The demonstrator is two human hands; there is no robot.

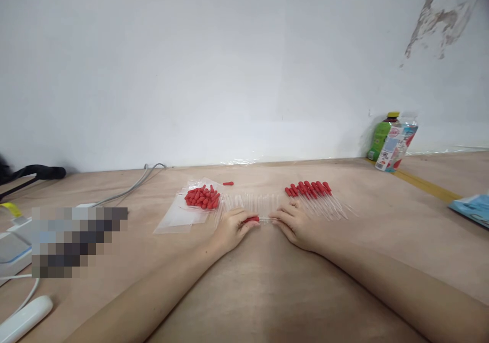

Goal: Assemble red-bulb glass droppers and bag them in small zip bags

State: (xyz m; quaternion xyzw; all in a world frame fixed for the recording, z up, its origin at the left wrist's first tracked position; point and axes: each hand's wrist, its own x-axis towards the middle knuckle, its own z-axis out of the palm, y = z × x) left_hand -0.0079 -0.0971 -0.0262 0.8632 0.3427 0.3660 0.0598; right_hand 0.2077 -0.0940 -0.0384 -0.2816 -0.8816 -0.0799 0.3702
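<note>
Between the fingers of my left hand (234,227) is a red rubber dropper bulb (251,219), lying sideways. My right hand (293,225) pinches a thin clear dropper tube (265,219), whose left end meets the bulb's opening. How far the tube sits inside the bulb I cannot tell. Behind my hands lies a row of clear tubes (250,200). A heap of loose red bulbs (202,198) rests on a clear plastic bag (178,215) to the left. To the right are several droppers with red bulbs on their tubes (311,189), lying side by side.
One single red bulb (228,183) lies behind the tubes. Two drink bottles (395,144) stand by the wall at the right, near a blue packet (471,209). At the left are a white power strip (17,251), grey cables (130,186) and a white rounded object (28,318).
</note>
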